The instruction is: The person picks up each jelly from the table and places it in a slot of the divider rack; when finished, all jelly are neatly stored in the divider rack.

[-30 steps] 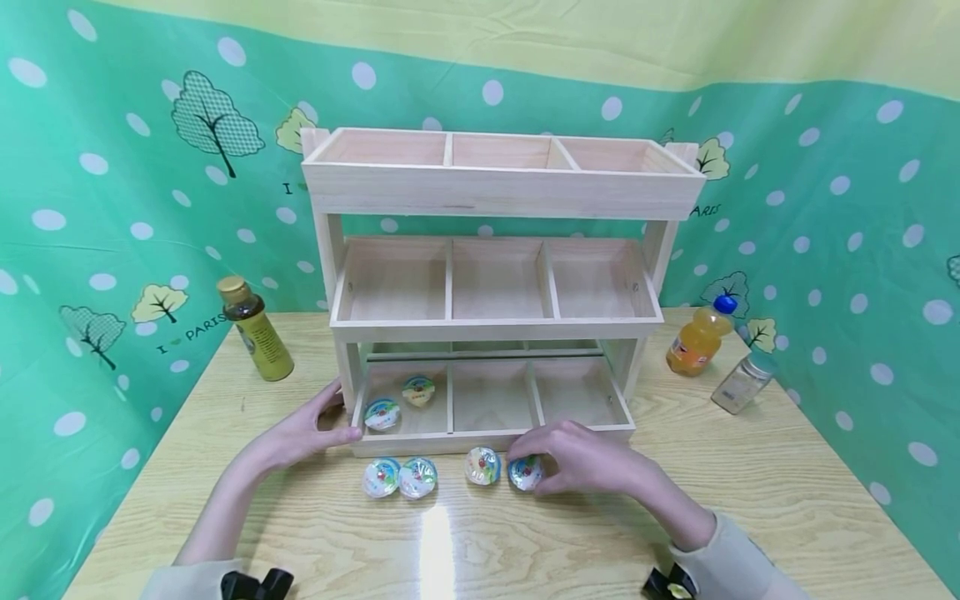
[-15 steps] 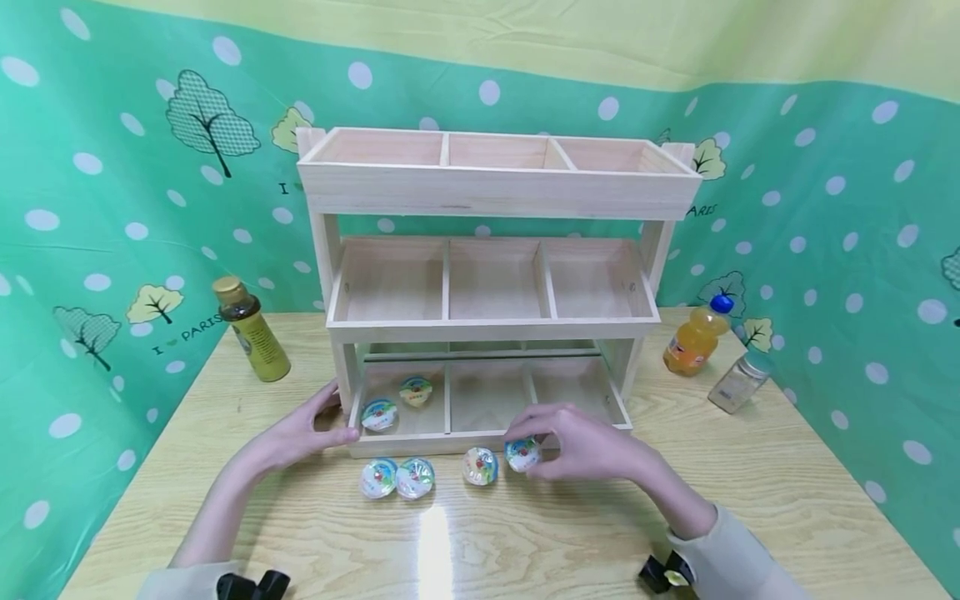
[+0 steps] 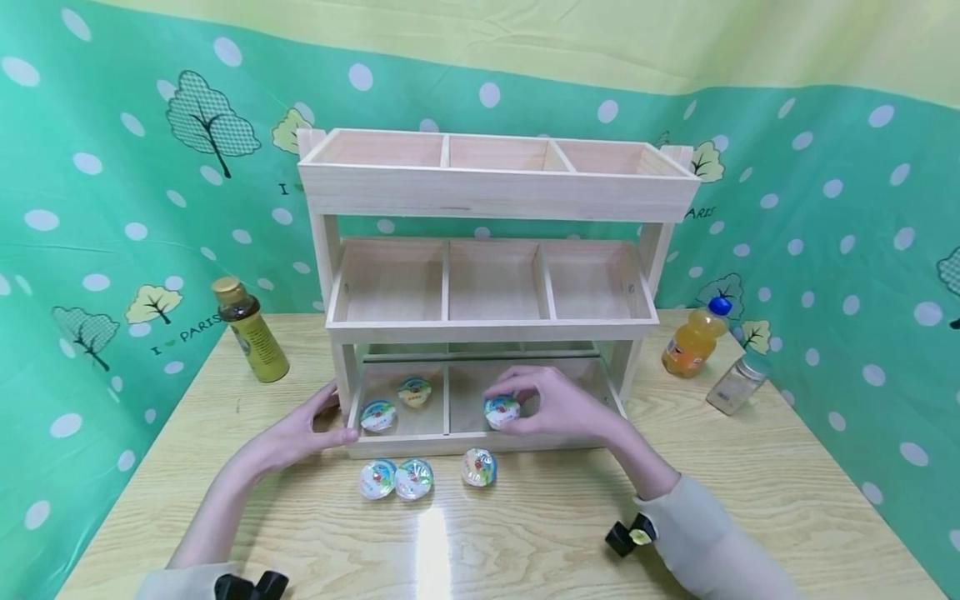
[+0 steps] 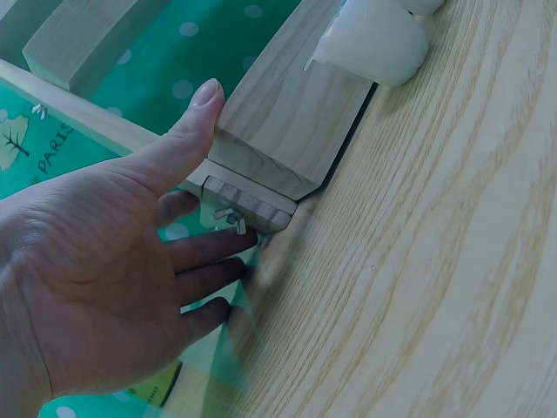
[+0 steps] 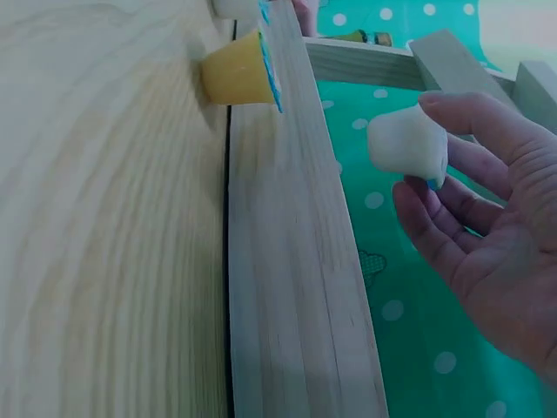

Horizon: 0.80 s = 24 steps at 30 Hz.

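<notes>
In the head view, my right hand pinches a small cup with a blue-and-white lid over the bottom tier's middle compartment. The right wrist view shows the cup's white body between thumb and fingers. My left hand rests at the bottom left corner of the wooden rack, its thumb touching the front edge, its fairly straight fingers beside the side; the left wrist view shows this hand palm-on. Two cups, one white-lidded and one yellowish, lie in the bottom left compartment.
On the table before the rack stand two touching cups and a separate cup. A green-yellow bottle is at the left; an orange drink bottle and a teal-capped jar are at the right.
My right hand has lifted the cup from the table in front of the rack, carrying it up and slightly left over the bottom tier. My left hand stays at the rack's corner.
</notes>
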{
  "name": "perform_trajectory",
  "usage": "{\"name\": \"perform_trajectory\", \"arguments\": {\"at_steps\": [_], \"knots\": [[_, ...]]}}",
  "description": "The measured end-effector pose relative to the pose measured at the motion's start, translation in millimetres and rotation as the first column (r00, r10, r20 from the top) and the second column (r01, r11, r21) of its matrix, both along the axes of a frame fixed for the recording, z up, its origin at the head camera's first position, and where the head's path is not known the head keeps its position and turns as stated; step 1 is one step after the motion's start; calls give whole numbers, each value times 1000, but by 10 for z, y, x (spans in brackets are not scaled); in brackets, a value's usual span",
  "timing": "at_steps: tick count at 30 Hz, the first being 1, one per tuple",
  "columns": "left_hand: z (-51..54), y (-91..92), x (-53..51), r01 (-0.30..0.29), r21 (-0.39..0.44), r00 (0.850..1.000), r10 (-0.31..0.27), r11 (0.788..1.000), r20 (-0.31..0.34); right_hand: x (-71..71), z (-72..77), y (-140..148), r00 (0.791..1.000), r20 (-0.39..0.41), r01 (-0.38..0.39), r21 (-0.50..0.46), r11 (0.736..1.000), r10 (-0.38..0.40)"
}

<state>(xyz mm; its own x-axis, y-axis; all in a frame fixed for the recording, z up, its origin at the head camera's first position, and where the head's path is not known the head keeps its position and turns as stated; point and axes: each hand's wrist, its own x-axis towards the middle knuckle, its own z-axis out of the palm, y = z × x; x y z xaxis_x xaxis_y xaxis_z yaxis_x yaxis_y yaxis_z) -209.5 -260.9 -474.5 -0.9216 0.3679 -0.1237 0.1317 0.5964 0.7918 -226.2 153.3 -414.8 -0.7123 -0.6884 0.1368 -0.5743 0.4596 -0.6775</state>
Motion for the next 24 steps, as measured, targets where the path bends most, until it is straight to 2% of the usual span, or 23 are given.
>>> {"name": "perform_trajectory", "arguments": {"at_steps": [5,11,20,24], "knots": [[2,-4,-1,2,1,1000,-2,1000,0,-151,-46,-134,997,50,56,13,998,-57],[2,-2,-1,6,8,1000,-6,1000,-3,-296,-94,-318,984,123,128,39,991,-132],[9,4,1,3,2,1000,-3,1000,-6,-441,-189,-497,978,109,179,18,984,-180],[11,7,3,1,-2,1000,-1,1000,4,-464,-237,-531,973,106,200,40,979,-204]]}}
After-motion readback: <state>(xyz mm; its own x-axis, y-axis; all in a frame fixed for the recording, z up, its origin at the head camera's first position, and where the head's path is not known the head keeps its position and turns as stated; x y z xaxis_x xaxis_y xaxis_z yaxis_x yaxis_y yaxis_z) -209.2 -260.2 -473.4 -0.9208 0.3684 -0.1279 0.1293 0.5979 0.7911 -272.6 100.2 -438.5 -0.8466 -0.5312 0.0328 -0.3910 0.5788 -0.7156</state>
